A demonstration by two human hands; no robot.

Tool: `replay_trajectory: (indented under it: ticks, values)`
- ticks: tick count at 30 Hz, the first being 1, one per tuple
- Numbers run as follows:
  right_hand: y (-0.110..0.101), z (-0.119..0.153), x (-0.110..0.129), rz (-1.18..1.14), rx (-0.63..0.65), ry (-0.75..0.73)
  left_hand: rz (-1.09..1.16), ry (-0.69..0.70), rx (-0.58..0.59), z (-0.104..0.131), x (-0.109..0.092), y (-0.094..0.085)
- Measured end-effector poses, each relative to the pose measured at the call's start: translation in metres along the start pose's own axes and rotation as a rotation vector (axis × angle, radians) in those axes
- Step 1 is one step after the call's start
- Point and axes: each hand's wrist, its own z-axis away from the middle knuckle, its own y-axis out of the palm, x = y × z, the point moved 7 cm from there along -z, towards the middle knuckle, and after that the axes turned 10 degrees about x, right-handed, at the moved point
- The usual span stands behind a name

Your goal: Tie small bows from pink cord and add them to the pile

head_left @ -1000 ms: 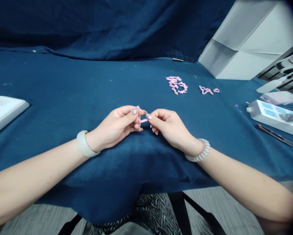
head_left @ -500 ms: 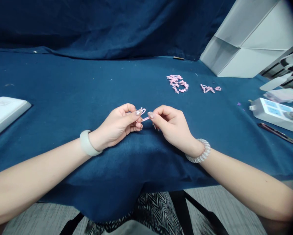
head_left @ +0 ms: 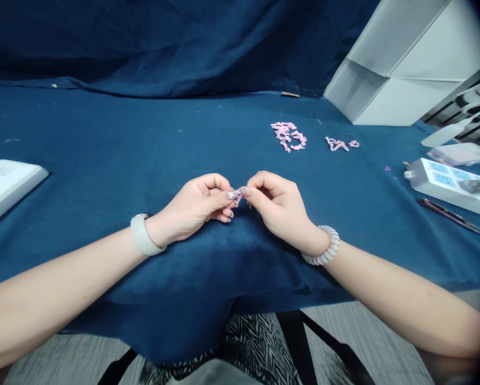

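A thin pink cord (head_left: 239,198) is pinched at the fingertips of the left hand (head_left: 202,206) and the right hand (head_left: 278,206), near the front edge of the blue cloth-covered table (head_left: 144,139), and is partly hidden by them. Beyond, toward the back edge, a cluster of knotted pink cord pieces (head_left: 288,136) and a smaller pink group (head_left: 341,144) are laid. Toward the right edge, a white oblong socket strip (head_left: 440,182) and a dark slim pointed tool (head_left: 450,215) are seen. Compared with half a second ago, the fingertips are brought closer and less cord is exposed.
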Motion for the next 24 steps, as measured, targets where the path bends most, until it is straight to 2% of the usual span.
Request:
replay_trajectory:
  ticks: [13,20,24]
  values:
    - [-0.004,-0.001,0.002,0.034,-0.005,0.008,-0.179,0.036,0.001,0.001,-0.008,-0.003]
    - [-0.006,-0.002,0.001,-0.021,-0.025,0.054,-0.007,0.019,0.008,0.001,-0.005,-0.003]
    - [-0.003,-0.005,-0.008,-0.081,0.034,0.131,0.102,0.033,-0.021,0.0,-0.008,-0.007]
